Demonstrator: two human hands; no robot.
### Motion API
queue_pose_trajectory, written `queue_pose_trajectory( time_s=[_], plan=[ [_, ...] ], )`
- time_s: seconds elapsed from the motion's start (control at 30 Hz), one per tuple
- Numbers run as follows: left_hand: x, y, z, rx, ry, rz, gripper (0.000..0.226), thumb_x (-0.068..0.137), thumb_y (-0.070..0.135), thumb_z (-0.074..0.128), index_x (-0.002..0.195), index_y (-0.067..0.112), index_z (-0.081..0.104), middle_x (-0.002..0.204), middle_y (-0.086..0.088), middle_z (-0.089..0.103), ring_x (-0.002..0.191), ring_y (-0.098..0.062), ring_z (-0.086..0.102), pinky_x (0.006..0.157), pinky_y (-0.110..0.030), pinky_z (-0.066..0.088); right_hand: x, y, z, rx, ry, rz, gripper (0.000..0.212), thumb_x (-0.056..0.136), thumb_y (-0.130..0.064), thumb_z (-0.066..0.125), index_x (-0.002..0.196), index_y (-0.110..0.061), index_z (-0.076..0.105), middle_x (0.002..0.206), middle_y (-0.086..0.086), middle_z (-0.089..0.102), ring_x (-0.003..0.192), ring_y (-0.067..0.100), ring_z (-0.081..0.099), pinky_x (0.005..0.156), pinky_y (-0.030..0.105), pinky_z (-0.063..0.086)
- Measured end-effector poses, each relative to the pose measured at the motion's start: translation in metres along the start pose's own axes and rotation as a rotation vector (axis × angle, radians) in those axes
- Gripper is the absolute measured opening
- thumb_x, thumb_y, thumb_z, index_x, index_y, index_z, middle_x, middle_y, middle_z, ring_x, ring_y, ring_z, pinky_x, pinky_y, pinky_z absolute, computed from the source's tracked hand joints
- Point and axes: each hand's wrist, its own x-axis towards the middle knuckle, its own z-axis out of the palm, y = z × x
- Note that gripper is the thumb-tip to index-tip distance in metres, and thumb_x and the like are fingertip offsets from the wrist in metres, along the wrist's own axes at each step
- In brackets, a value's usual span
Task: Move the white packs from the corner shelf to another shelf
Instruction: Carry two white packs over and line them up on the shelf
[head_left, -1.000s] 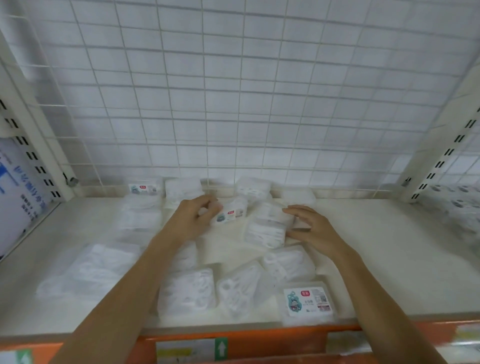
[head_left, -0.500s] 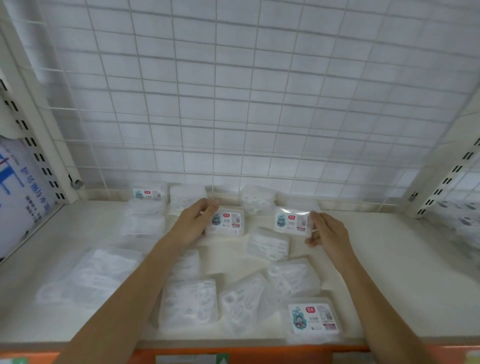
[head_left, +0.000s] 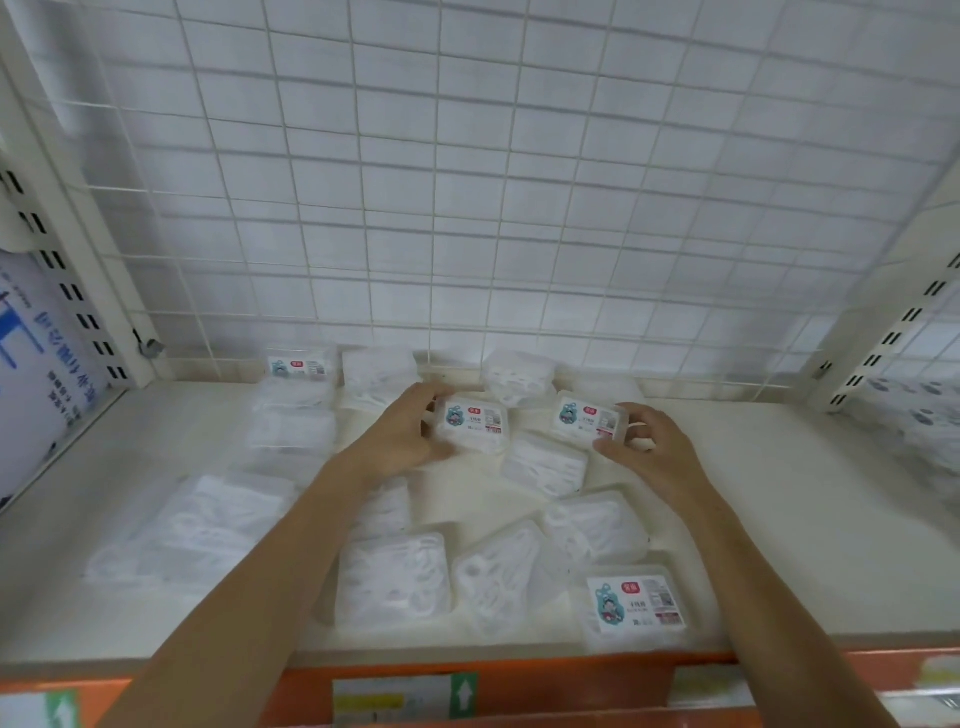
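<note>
- Compared with half a second ago, my left hand (head_left: 402, 434) holds the same labelled pack (head_left: 471, 422) near the back of the shelf, and the pack has hardly moved.
- My right hand (head_left: 652, 451) has brought its own labelled pack (head_left: 589, 418) a little lower, and its label is turned more toward me.
- The grip of my left hand is closed around the left edge of its pack, thumb below and fingers over the top.
- The grip of my right hand pinches the right end of the other pack between thumb and fingertips.
- Both packs are on this same shelf, in its back middle part, just beside each other but apart.
- The shelf (head_left: 810, 519) is a pale flat board with an orange front edge (head_left: 571, 680) that carries price labels.
- Behind it stands a white wire grid (head_left: 467, 182), and behind the grid a wall of white tiles.
- Slotted white posts (head_left: 67, 249) stand at both back corners.
- More white packs (head_left: 395, 579) lie scattered over the shelf, most with the plain side up.
- One pack with its label up (head_left: 636, 603) lies at the front right, another labelled pack (head_left: 297, 366) at the back left.
- A blue and white sign (head_left: 36, 364) shows at the far left.
</note>
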Motion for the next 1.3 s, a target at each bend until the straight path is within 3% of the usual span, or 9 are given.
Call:
queue_pose_trajectory(
  time_s=[0.1,0.2,0.27,0.5,0.63,0.8,0.97,1.1,1.3],
  plan=[
    [0.000,0.000,0.001,0.066,-0.012,0.011,0.068,0.075,0.001,0.071,0.134,0.013,0.039,0.124,0.000,0.043,0.099,-0.014,0.051,0.075,-0.012,0.045,-0.001,0.003,0.001,-0.025,-0.031,-0.027,0.059,0.069,-0.016,0.080,0.121,-0.025,0.053,0.115,-0.004,0.054,0.093,0.001,0.056,0.076,0.015,0.045],
    [0.001,-0.003,0.001,0.075,-0.041,0.013,0.071,0.075,0.007,0.073,0.135,0.013,0.037,0.126,-0.001,0.042,0.108,-0.016,0.050,0.090,-0.021,0.044,-0.004,0.002,0.005,-0.082,-0.049,-0.043,0.066,0.068,-0.014,0.080,0.125,-0.026,0.050,0.115,-0.005,0.051,0.092,0.010,0.056,0.081,0.024,0.047],
    [0.002,-0.006,0.001,0.099,-0.053,0.032,0.070,0.074,0.010,0.075,0.134,0.011,0.039,0.126,-0.003,0.041,0.113,-0.018,0.048,0.099,-0.029,0.041,-0.004,0.001,0.008,-0.133,-0.039,-0.061,0.064,0.069,-0.015,0.080,0.126,-0.022,0.051,0.116,-0.004,0.050,0.088,0.015,0.055,0.079,0.021,0.046],
    [0.008,-0.014,0.001,0.121,-0.074,0.078,0.070,0.073,0.014,0.076,0.133,0.008,0.040,0.117,0.002,0.038,0.111,-0.018,0.047,0.099,-0.029,0.040,-0.002,0.004,0.012,-0.229,0.010,-0.057,0.057,0.068,-0.016,0.080,0.119,-0.015,0.055,0.113,-0.004,0.047,0.081,0.009,0.053,0.073,0.014,0.042],
    [0.010,-0.013,0.003,0.139,-0.034,0.136,0.066,0.070,0.010,0.077,0.128,0.007,0.045,0.115,0.000,0.040,0.111,-0.016,0.044,0.092,-0.017,0.036,-0.006,0.001,0.012,-0.251,0.104,-0.038,0.057,0.066,-0.014,0.082,0.116,-0.013,0.054,0.111,-0.002,0.046,0.083,0.007,0.052,0.067,0.008,0.042],
    [0.010,-0.008,0.002,0.184,0.067,0.265,0.067,0.063,-0.002,0.075,0.123,0.007,0.047,0.121,-0.005,0.043,0.114,-0.018,0.041,0.090,-0.012,0.029,-0.025,0.000,0.011,-0.294,0.252,-0.065,0.061,0.065,-0.012,0.079,0.118,-0.011,0.049,0.112,-0.004,0.039,0.105,0.014,0.044,0.087,0.021,0.039],
    [0.000,0.009,0.000,0.269,0.096,0.448,0.065,0.064,-0.003,0.074,0.122,0.009,0.048,0.117,0.003,0.042,0.108,-0.011,0.041,0.086,-0.019,0.032,-0.065,-0.005,-0.027,-0.332,0.246,-0.102,0.062,0.065,-0.008,0.079,0.120,-0.011,0.051,0.112,-0.005,0.041,0.101,0.011,0.046,0.074,0.002,0.036],
    [-0.004,0.031,0.003,0.344,0.055,0.569,0.066,0.062,-0.005,0.076,0.121,0.009,0.050,0.117,0.000,0.046,0.108,-0.013,0.046,0.089,-0.030,0.040,-0.119,-0.002,-0.084,-0.430,0.244,-0.189,0.063,0.065,-0.006,0.078,0.122,-0.009,0.052,0.115,-0.004,0.042,0.104,0.012,0.046,0.079,-0.001,0.035],
    [-0.049,0.102,0.079,0.238,-0.139,0.717,0.067,0.066,0.018,0.076,0.121,0.028,0.041,0.115,0.018,0.043,0.106,0.005,0.038,0.090,-0.001,0.026,-0.227,0.022,-0.162,-0.477,0.375,-0.133,0.062,0.063,-0.012,0.078,0.120,-0.009,0.053,0.114,-0.001,0.045,0.098,0.014,0.049,0.076,-0.002,0.036]
  ],
)
